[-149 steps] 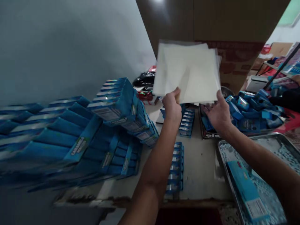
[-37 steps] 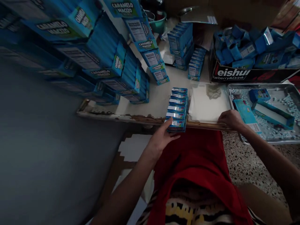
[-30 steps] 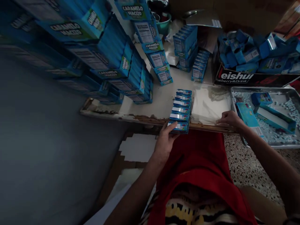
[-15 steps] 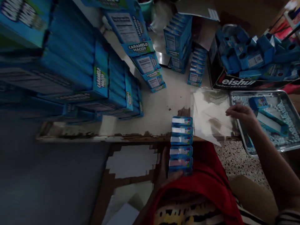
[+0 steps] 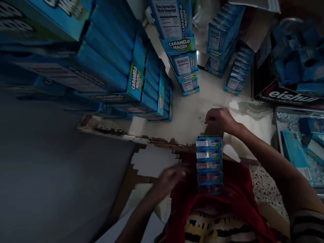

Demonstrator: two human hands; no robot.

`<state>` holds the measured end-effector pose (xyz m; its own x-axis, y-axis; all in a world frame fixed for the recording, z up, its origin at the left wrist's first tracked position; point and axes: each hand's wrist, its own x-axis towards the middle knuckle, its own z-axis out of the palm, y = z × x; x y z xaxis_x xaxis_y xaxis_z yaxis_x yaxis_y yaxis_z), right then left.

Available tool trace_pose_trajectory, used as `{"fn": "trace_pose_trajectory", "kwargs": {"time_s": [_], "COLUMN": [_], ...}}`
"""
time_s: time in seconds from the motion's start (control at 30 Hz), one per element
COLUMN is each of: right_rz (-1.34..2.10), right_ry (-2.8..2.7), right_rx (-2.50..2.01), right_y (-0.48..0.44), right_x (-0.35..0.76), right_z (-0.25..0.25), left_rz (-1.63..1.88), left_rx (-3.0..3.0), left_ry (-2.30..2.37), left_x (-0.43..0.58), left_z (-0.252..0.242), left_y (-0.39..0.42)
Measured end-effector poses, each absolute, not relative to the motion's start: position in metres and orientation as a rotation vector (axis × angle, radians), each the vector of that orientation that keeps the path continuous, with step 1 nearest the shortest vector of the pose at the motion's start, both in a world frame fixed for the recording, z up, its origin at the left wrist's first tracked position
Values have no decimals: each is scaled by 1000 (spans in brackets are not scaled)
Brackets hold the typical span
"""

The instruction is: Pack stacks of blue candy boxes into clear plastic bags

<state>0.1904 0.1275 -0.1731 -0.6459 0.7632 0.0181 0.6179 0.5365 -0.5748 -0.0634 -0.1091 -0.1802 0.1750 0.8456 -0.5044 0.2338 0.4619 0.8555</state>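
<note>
A row of small blue candy boxes (image 5: 209, 155) lies across my lap, its far end against the table edge. My left hand (image 5: 173, 176) is off to the left of this row, apart from it and smeared by motion, so its fingers do not show clearly. Just beyond the far end of the row, my right hand (image 5: 220, 119) hovers above the table with its fingers curled together. Whatever they pinch, if anything, is hidden. Under the right forearm lie clear plastic sheets (image 5: 255, 118).
Large stacks of blue cartons (image 5: 111, 57) fill the left. More display boxes (image 5: 186, 64) stand at the back. A black carton (image 5: 286, 92) of blue boxes is at right, above a metal tray (image 5: 278, 113) with small pale pieces and boxes. The table edge (image 5: 152, 141) looks worn.
My right hand has moved left, from beside the tray to above the far end of the box row. My left hand has come off the row, leftward. The view has shifted right.
</note>
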Motion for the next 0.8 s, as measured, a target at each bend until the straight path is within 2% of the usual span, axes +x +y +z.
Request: {"fn": "trace_pose_trajectory", "kwargs": {"time_s": [0.07,0.13,0.17,0.3,0.43,0.57,0.8], "right_rz": [798,785,772,681,692,750,378], "right_ry": [-2606,-2690,-2721,-2761,-2693,-2578,-2842], "right_rx": [-1128,-1090,-1065,-1005,-1071,-1242,-1343], "right_y": [130,128,127,126,123,107,87], "right_x": [186,181,178,176,191,213,221], "right_z": [-180,-180,-179,-180,-182,-176,-164], "left_rz": [733,984,1002,706,733,873,835], "left_rx": [1178,1565,1837,2459,2446,2327,2017], "left_ry": [1528,1695,1657,1353,1322,1518,1618], "left_x": [-74,-72,-67,-44,-35,-33,-29], "left_z": [-166,-160,-162,-190,-215,-215,-216], "left_y": [-71,-24,0,73,81,64,65]}}
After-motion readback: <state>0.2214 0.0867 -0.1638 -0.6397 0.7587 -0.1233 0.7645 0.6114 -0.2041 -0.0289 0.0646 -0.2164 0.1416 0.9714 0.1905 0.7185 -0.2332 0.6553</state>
